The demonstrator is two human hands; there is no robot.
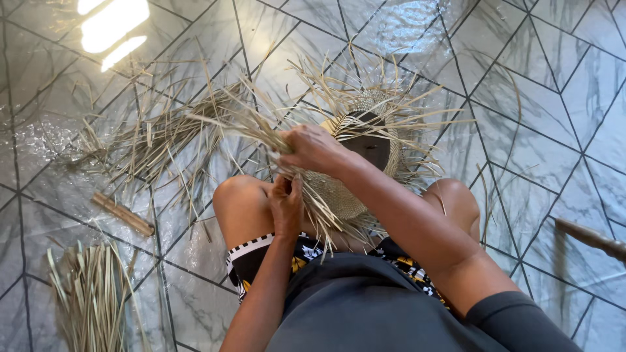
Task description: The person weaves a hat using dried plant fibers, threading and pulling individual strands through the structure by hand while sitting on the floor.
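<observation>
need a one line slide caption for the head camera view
Seated person's right hand and left hand grip dried palm strips on a half-woven basket above a tiled floor.

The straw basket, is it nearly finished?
Partly. The woven basket on the knees already has a tight rounded body. The right hand and left hand grip loose strands at its edge. Many unwoven ends stick out, and a spare bundle lies on the floor.
</observation>
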